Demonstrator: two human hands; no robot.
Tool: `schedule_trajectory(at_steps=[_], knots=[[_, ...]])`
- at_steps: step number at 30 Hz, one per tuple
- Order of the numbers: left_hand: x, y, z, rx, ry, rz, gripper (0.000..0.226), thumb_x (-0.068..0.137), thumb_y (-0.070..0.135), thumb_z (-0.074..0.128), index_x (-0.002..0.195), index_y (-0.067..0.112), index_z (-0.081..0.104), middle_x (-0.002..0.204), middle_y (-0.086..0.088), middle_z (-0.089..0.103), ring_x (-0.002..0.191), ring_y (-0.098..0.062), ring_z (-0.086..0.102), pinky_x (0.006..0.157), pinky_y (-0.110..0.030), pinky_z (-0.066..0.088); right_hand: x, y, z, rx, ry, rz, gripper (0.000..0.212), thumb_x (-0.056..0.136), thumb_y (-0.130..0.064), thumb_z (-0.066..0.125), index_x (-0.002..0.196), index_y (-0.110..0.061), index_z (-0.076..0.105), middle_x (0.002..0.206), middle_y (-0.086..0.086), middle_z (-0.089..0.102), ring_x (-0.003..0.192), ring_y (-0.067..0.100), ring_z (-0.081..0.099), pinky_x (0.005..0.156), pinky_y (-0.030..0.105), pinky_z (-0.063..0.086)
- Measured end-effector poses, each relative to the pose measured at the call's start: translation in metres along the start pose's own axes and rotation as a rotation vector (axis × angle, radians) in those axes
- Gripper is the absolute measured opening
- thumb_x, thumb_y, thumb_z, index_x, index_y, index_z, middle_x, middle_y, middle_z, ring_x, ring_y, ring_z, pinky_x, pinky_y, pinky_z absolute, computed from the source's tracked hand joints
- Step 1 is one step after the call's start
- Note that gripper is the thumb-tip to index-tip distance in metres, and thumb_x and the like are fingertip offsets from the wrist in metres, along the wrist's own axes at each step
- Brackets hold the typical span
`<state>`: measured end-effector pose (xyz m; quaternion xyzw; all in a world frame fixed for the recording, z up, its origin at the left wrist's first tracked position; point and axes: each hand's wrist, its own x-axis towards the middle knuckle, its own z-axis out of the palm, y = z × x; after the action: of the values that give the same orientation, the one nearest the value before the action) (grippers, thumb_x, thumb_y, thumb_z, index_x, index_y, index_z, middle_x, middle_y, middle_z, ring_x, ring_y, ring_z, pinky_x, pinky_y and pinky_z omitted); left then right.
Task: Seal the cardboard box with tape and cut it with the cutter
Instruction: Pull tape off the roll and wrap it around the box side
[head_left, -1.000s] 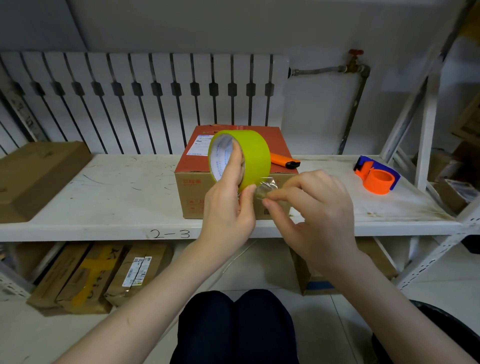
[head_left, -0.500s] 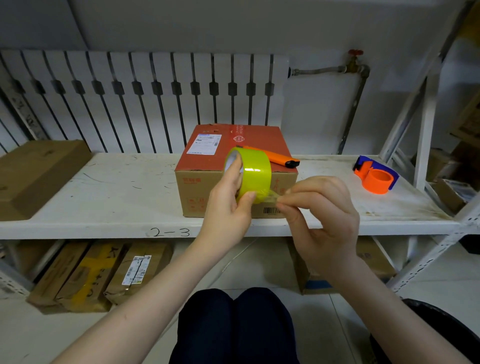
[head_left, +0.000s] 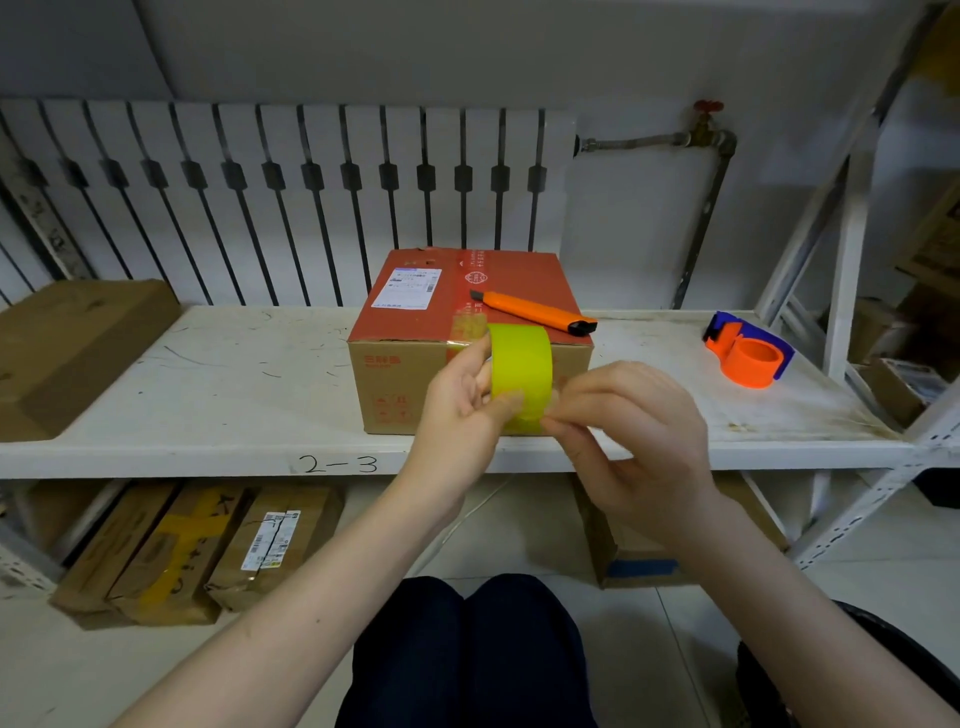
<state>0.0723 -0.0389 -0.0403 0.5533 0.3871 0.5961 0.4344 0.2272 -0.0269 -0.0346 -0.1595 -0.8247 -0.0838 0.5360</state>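
A square cardboard box with a red printed top (head_left: 470, 332) sits on the white, scuffed metal shelf (head_left: 218, 384), near its front edge and roughly at its middle. A white shipping label (head_left: 413, 287) lies flat on the left part of the box top, and a strip of clear tape (head_left: 470, 312) runs along the centre seam towards the front edge. An orange utility cutter with a black end cap (head_left: 535, 313) lies on the right part of the box top, angled, its black end near the box's right front corner.

In front of the box, the left hand (head_left: 460, 410) holds a roll of yellow-green packing tape (head_left: 521, 376) upright, edge-on to the camera, fingers curled around its left side and the thumb pressed on the outer face. The roll hangs before the box's front face and just reaches its top edge; whether it touches the cardboard I cannot tell. The right hand (head_left: 639, 441) is beside it, thumb and forefinger pinched together at the roll's lower right edge, closed on what looks like the loose end of the tape, though that end is too small and clear to see surely.

Well to the right on the shelf stands an orange and blue tape dispenser (head_left: 750, 356). At the far left lies a plain brown carton (head_left: 72, 348). The shelf front carries the handwritten mark "2-3" (head_left: 337, 464). Beneath the shelf, flat brown parcels (head_left: 192, 545) lean on the floor
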Motion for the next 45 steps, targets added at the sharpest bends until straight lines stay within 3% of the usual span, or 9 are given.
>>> schedule_trajectory(at_steps=[4,9,18,22,26,32,37,40,45], knots=[[-0.002,0.001,0.005,0.003,-0.011,0.058,0.049,0.083,-0.003,0.053,0.131,0.007,0.048,0.12,-0.01,0.065,0.111,-0.016,0.063,0.095,-0.03,0.051,0.009,0.0,-0.001,0.12,-0.001,0.216,0.01,0.088,-0.01,0.058,0.083,-0.003,0.062,0.081,0.01,0.06,0.077,0.013,0.054,0.061,0.033,0.047],[0.001,0.001,0.004,0.022,0.021,0.087,0.052,0.088,-0.011,0.052,0.137,0.006,0.043,0.126,-0.013,0.063,0.115,-0.019,0.062,0.098,-0.036,0.05,0.01,-0.003,-0.001,0.156,-0.143,0.204,0.002,0.091,-0.016,0.055,0.092,-0.017,0.057,0.093,0.007,0.058,0.084,0.008,0.052,0.063,0.024,0.046],[0.003,0.008,-0.006,-0.203,-0.185,-0.088,0.061,0.072,0.003,0.035,0.132,-0.003,0.045,0.092,-0.002,0.068,0.076,-0.009,0.065,0.063,-0.017,0.05,-0.006,0.001,-0.005,-0.006,-0.261,0.067,0.015,0.094,-0.022,0.055,0.088,-0.014,0.066,0.088,0.002,0.07,0.077,0.026,0.063,0.06,0.042,0.049],[0.003,0.004,-0.002,-0.135,-0.121,-0.127,0.036,0.094,0.006,0.04,0.128,0.003,0.052,0.106,-0.007,0.066,0.086,-0.009,0.065,0.073,-0.018,0.049,-0.01,0.0,-0.006,-0.146,-0.354,-0.074,0.015,0.092,-0.016,0.059,0.082,-0.012,0.069,0.087,0.001,0.07,0.075,0.025,0.063,0.057,0.039,0.047],[0.003,0.0,-0.001,-0.063,-0.138,-0.12,0.038,0.094,-0.003,0.041,0.131,0.001,0.048,0.111,-0.011,0.065,0.089,-0.009,0.066,0.075,-0.017,0.049,-0.01,-0.001,-0.008,-0.125,-0.347,-0.099,0.014,0.092,-0.017,0.059,0.084,-0.012,0.069,0.091,0.002,0.071,0.074,0.023,0.062,0.055,0.038,0.047],[0.006,-0.002,-0.002,-0.01,-0.119,-0.13,0.044,0.092,0.006,0.045,0.136,0.007,0.044,0.13,-0.013,0.06,0.118,-0.029,0.058,0.096,-0.036,0.048,-0.01,-0.002,-0.01,-0.085,-0.212,-0.017,0.005,0.093,-0.016,0.058,0.098,-0.017,0.057,0.111,0.005,0.053,0.069,0.018,0.056,0.053,0.038,0.048],[0.007,-0.004,-0.003,-0.001,-0.082,-0.141,0.052,0.09,0.007,0.048,0.141,0.006,0.038,0.141,-0.02,0.05,0.132,-0.037,0.044,0.106,-0.045,0.038,-0.005,0.002,-0.012,-0.132,-0.215,-0.05,0.024,0.096,-0.022,0.054,0.092,-0.006,0.072,0.082,0.012,0.069,0.067,0.023,0.063,0.051,0.037,0.051],[0.007,-0.003,-0.002,0.006,-0.09,-0.123,0.059,0.086,0.011,0.049,0.143,0.007,0.034,0.145,-0.016,0.046,0.137,-0.031,0.04,0.114,-0.051,0.03,0.002,0.002,-0.011,-0.058,-0.222,0.122,0.018,0.091,-0.02,0.059,0.091,-0.008,0.072,0.082,0.006,0.07,0.074,0.014,0.061,0.062,0.027,0.051],[0.005,0.0,0.002,-0.041,-0.143,-0.076,0.042,0.093,-0.004,0.039,0.134,0.005,0.047,0.125,-0.01,0.062,0.115,-0.017,0.059,0.093,-0.025,0.048,0.016,0.007,-0.004,0.024,-0.215,0.387,0.014,0.09,-0.019,0.056,0.085,-0.01,0.066,0.076,0.0,0.061,0.067,0.008,0.048,0.06,0.016,0.039]])
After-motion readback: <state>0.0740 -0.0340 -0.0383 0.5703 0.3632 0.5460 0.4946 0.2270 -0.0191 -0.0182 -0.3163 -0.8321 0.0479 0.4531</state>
